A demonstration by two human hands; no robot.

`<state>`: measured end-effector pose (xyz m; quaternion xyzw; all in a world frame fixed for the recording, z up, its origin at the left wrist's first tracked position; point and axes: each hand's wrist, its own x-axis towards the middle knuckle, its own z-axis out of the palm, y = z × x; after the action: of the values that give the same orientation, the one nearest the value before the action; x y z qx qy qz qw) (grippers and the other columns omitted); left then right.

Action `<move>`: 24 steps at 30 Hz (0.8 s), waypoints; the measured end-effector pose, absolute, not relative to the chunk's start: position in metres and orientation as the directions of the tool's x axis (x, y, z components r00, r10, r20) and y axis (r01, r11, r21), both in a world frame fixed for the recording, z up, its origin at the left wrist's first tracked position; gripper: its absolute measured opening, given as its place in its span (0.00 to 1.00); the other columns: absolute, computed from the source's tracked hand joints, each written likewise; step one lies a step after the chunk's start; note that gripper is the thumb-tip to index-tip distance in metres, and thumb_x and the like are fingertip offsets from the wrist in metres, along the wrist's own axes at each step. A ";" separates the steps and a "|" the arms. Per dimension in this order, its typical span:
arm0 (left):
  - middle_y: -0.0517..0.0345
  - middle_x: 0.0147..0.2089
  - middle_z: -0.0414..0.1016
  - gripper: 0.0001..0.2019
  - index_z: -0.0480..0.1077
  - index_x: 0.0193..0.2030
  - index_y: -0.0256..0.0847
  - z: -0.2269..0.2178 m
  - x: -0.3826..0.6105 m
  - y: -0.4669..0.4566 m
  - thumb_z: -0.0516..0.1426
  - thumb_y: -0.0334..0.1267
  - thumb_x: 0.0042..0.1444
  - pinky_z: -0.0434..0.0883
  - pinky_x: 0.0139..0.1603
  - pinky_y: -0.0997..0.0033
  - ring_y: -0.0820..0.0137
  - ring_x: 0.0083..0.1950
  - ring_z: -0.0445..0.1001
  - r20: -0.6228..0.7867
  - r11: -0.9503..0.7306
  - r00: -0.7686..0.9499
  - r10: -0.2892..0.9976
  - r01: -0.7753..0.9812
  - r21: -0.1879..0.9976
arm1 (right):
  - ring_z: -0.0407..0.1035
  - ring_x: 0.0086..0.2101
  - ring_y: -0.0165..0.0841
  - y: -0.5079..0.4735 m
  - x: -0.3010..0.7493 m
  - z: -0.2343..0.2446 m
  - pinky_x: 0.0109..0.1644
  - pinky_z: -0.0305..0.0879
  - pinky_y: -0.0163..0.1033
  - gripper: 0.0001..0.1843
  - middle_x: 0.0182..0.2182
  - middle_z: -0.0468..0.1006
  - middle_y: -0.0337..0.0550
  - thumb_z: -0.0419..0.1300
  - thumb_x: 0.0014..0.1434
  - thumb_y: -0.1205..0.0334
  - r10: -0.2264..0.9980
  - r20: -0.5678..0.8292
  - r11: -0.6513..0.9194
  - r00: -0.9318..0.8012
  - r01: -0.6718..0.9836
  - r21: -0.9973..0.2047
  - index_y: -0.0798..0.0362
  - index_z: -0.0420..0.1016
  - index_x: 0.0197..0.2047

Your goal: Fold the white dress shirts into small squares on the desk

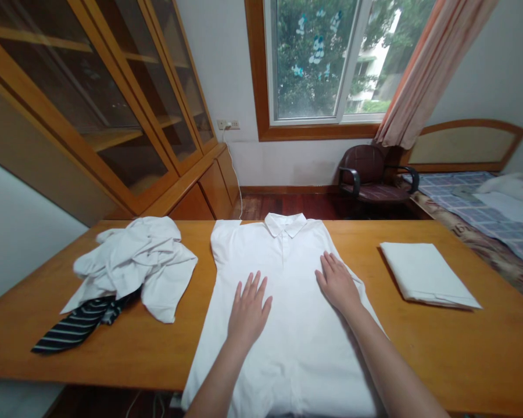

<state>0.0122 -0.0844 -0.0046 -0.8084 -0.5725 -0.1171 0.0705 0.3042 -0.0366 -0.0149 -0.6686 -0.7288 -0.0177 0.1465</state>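
A white collared shirt (287,325) lies spread on the wooden table, its collar toward the far edge and its lower part at the near edge. My left hand (249,310) rests flat on the left half of the shirt, fingers apart. On the right side of the chest, my right hand (336,281) lies flat with its fingers stretched out. Neither hand grips the cloth. The shirt's left-hand sleeve shows at the far left corner; the right-hand sleeve is partly hidden by my forearm.
Crumpled white cloth (135,255) lies on the left of the table (422,354), over a black striped tie (76,326). A folded white garment (427,273) sits to the right. Beyond are a glass-door cabinet (187,168), an armchair (370,174) and a bed (483,215).
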 end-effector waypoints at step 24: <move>0.35 0.53 0.75 0.17 0.72 0.50 0.31 0.047 -0.133 0.100 0.56 0.38 0.56 0.63 0.64 0.48 0.48 0.62 0.69 0.149 0.288 -0.457 0.877 0.748 0.598 | 0.63 0.44 0.42 -0.037 0.293 0.002 0.48 0.59 0.44 0.10 0.45 0.74 0.49 0.56 0.66 0.61 0.928 0.370 0.051 0.040 0.971 -0.233 0.51 0.76 0.47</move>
<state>-0.1330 0.0999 0.0469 -0.5105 -0.7957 -0.3088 -0.1044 0.2933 -0.0365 0.0016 -0.6872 -0.6910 -0.0489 0.2191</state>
